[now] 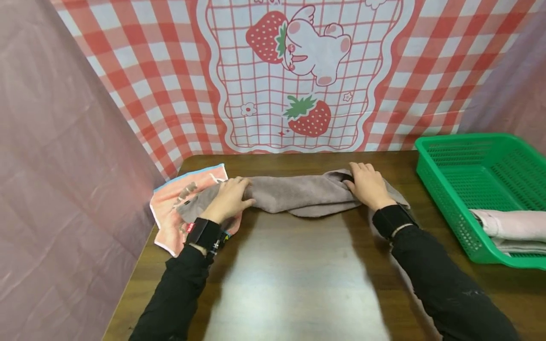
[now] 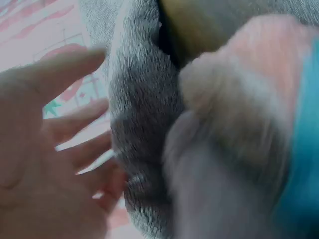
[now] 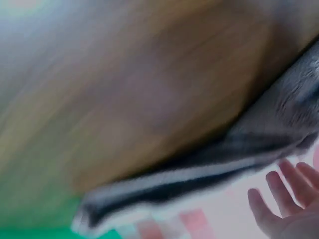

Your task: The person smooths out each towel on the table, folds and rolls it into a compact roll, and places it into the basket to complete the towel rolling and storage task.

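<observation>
A grey plush towel (image 1: 298,192) stretches in a long, loosely folded strip across the back of the table. At its left part lies my left hand (image 1: 230,199), fingers fairly straight; the left wrist view has this hand (image 2: 65,149) along the edge of the grey towel (image 2: 142,109). My right hand (image 1: 369,185) rests at the towel's right part, by a dark gap in the folds. In the right wrist view its fingers (image 3: 284,194) look spread and straight beside the cloth. Partly beneath the grey towel's left end is an orange towel (image 1: 164,208) with a blue edge.
A green plastic basket (image 1: 456,213) stands on the right of the wooden table (image 1: 298,274), with folded pale pink cloth (image 1: 518,225) inside. Behind the table hangs a red checked curtain (image 1: 170,71) with strawberry prints. A pinkish drape (image 1: 64,166) hangs at the left.
</observation>
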`<state>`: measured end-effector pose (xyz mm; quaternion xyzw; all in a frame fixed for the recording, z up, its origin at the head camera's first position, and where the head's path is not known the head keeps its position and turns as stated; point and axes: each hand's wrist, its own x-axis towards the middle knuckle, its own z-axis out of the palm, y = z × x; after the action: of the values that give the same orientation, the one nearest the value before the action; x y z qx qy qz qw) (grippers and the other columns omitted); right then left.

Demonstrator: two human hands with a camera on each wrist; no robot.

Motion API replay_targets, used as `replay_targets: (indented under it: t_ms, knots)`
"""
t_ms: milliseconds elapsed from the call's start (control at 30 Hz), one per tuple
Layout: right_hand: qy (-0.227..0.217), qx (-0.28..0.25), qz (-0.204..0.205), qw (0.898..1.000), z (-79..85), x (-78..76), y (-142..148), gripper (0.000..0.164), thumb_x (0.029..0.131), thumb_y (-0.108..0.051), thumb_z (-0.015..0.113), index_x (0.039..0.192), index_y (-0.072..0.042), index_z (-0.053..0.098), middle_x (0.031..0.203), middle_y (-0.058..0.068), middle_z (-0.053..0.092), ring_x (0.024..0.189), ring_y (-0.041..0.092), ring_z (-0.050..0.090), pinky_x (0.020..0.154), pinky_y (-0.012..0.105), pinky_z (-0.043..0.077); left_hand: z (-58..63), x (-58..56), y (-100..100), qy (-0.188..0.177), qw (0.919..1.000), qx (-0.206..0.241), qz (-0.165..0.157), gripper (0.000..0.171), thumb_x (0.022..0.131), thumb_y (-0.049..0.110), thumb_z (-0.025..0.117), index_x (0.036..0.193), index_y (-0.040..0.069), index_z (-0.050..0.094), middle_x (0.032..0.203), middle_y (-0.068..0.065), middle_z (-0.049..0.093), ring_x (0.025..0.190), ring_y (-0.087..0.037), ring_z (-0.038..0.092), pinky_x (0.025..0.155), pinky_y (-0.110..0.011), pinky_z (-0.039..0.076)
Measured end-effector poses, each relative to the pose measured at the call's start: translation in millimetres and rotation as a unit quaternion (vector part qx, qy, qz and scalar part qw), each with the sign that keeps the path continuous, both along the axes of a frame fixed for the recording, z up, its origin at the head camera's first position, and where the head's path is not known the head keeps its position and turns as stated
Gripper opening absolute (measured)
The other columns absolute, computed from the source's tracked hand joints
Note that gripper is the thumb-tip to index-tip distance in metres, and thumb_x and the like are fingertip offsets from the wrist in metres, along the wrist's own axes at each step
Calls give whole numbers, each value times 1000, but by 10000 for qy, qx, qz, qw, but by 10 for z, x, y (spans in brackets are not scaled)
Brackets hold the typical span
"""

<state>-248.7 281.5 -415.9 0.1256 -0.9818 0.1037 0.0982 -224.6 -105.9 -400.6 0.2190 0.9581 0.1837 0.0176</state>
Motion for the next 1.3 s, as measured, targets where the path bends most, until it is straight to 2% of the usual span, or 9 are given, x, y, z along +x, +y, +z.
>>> replay_targets:
  t_ms: [100,233,467,567,700,900,1000,1133,1300]
  knots:
    - [-121,-488,-63,9987,17,-66,-83,30,94,-13,66,118,5,63,105,26,67,101,45,60,82,60,47,-56,0,76,-294,9981,-538,-56,53,90,32,73,133,5,57,137,-16,56,129,-36,48,101,-51,35]
    - [-74,-594,-16,9982,93,-98,-194,15,96,-8,60,100,3,68,97,23,66,94,42,60,77,58,48,-104,4,159,-267,9961,-834,-76,43,88,32,75,122,9,64,128,-13,62,123,-34,52,97,-49,38]
    - [-294,493,128,9983,202,-215,-315,42,91,-10,69,128,7,57,123,29,56,116,47,48,88,61,46,-78,-3,272,-265,9932,-1100,-288,31,77,30,85,97,12,69,104,-8,66,102,-31,60,89,-46,49]
    - [-311,669,77,9972,130,-305,-320,27,92,-11,68,116,2,67,115,25,65,110,45,56,88,60,47,-118,22,304,-278,9934,-1074,-278,31,74,28,88,91,11,68,97,-5,68,96,-29,63,86,-43,51]
    - [-15,-108,100,9999,159,-314,-325,15,98,-10,59,101,-1,70,99,22,70,89,40,65,77,56,50,-128,58,348,-230,9939,-1042,-271,30,73,27,88,88,12,68,89,-3,68,89,-26,66,82,-42,53]
    - [814,-925,650,9902,533,-195,-395,18,104,-16,51,110,-5,64,102,19,65,87,35,63,71,51,48,10,56,511,-165,9923,-1152,-415,39,79,47,80,68,14,63,74,0,64,77,-22,65,71,-43,53]
    - [1372,-886,1142,9799,713,-108,-447,19,103,-20,53,113,-9,66,99,13,63,82,30,61,68,46,49,144,22,674,247,9958,-855,-205,48,87,60,65,73,14,61,76,0,63,78,-21,66,70,-42,54]
    - [1894,-744,1815,9621,910,53,-533,17,102,-20,57,112,-11,68,90,8,58,66,23,55,59,38,44,329,-40,941,1098,9938,149,-65,51,91,63,57,102,14,57,93,-1,60,89,-20,62,80,-39,50]
    - [2171,-907,2313,9440,1126,263,-641,15,100,-19,60,110,-11,68,93,7,61,67,20,57,60,34,45,473,-46,1212,1149,9854,1075,-652,54,94,55,59,127,12,54,108,-3,65,98,-19,64,85,-37,50]
